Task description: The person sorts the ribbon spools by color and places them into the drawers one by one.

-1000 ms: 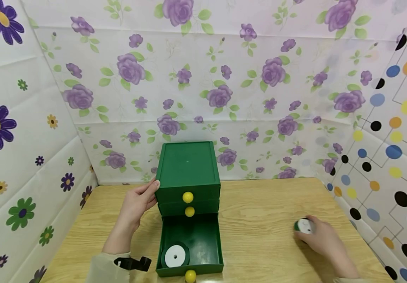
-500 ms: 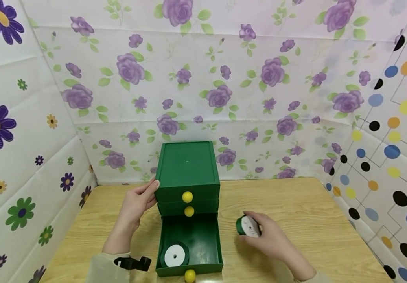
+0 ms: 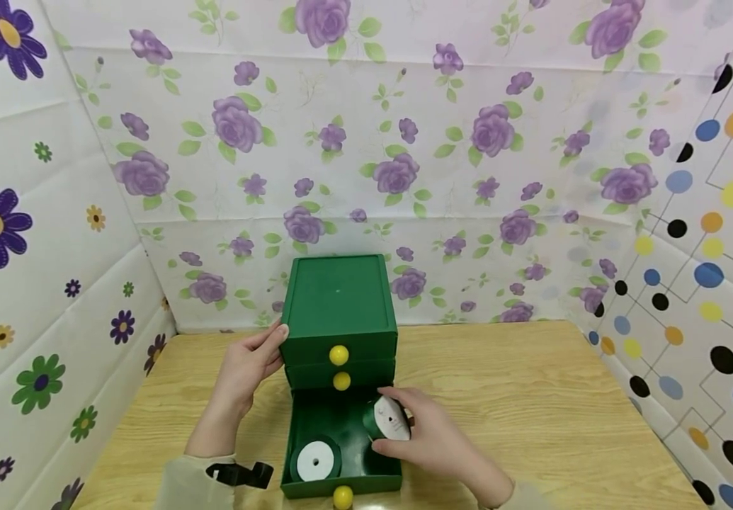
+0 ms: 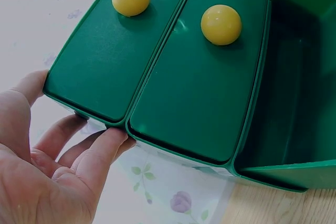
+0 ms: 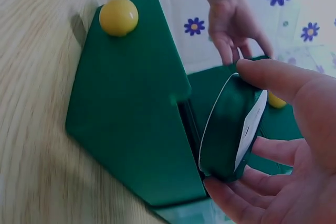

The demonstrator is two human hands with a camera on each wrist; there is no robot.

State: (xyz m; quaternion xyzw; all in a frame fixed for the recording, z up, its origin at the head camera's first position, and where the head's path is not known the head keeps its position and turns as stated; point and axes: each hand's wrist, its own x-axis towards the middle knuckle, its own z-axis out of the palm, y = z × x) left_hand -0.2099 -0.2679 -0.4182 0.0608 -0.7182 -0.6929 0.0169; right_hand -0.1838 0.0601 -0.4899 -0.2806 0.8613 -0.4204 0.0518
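A green cabinet (image 3: 338, 294) with yellow knobs stands on the table, its lowest drawer (image 3: 309, 489) pulled out. My left hand (image 3: 241, 368) rests at the cabinet's upper left front corner. In the left wrist view its thumb touches the top edge, and fingers lie against the side. Over the right part of that drawer, my right hand (image 3: 433, 428) holds a spool of green ribbon (image 3: 387, 419) with white faces between thumb and fingers. The spool (image 5: 226, 124) is tilted. Another spool of green ribbon (image 3: 315, 460) lies flat in the drawer's front left corner.
Two upper drawers (image 4: 194, 93) of the cabinet are closed. The light wooden table (image 3: 500, 368) extends to both sides. Patterned cloth walls (image 3: 366, 142) stand behind and at the left and right.
My right hand has carried the ribbon spool leftward from the table's right side to above the drawer. The left hand and the cabinet have stayed in place.
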